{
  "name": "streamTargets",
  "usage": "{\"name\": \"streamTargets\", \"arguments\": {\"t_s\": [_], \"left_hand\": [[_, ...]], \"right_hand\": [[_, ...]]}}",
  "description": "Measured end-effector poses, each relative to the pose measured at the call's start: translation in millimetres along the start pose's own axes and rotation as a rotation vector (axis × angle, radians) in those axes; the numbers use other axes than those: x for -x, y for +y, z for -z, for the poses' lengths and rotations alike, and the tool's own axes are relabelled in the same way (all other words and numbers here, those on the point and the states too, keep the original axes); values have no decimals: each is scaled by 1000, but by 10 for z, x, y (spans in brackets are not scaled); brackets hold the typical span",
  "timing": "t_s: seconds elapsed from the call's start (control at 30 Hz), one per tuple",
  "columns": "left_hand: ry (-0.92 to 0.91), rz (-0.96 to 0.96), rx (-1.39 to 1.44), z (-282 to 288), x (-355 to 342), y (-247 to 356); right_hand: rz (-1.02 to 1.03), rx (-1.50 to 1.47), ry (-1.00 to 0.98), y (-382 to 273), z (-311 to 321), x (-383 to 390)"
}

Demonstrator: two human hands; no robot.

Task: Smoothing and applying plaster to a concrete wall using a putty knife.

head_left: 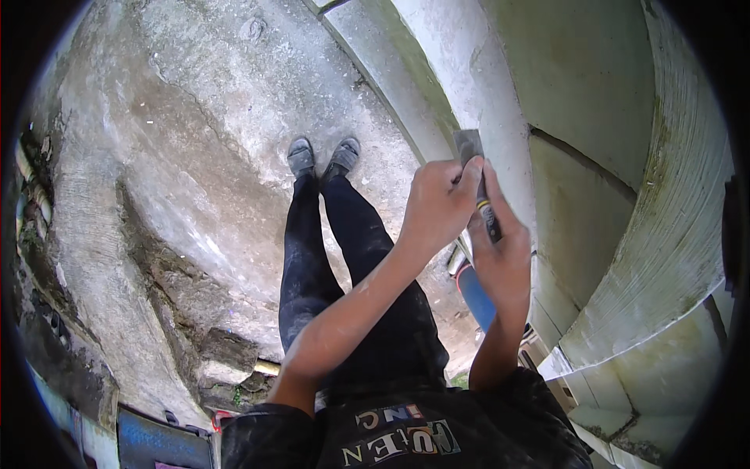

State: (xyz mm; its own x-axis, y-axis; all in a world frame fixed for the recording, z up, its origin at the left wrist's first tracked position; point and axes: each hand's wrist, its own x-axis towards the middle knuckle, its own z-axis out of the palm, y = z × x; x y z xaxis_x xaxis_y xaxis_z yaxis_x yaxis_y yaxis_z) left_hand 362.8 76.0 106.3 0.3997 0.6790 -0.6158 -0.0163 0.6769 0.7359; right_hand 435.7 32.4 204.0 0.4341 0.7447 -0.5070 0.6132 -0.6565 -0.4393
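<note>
In front of the pale wall I hold a scraper (468, 141) with a flat grey metal blade and a dark handle marked by a yellow band. My right hand (504, 254) is closed around the handle, its index finger stretched along the tool. The curled fingers and thumb of my left hand (439, 202) press on the blade from the left. Part of the blade is hidden behind these fingers. Whitish dust coats both hands and forearms.
A greenish panelled wall (586, 70) with dark joints rises on the right, crossed by a curved ledge (633, 258). Below my right hand is a blue cylindrical container (474, 297). My sandalled feet stand on a stained concrete floor (234, 102). Rubble and a broken edge (168, 273) lie left.
</note>
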Motion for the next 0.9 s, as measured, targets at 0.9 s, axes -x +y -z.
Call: {"name": "streamTargets", "arguments": {"t_s": [0.9], "left_hand": [[82,-1019,-596,524,-200,1]], "right_hand": [[373,405,266,57,-210,-261]]}}
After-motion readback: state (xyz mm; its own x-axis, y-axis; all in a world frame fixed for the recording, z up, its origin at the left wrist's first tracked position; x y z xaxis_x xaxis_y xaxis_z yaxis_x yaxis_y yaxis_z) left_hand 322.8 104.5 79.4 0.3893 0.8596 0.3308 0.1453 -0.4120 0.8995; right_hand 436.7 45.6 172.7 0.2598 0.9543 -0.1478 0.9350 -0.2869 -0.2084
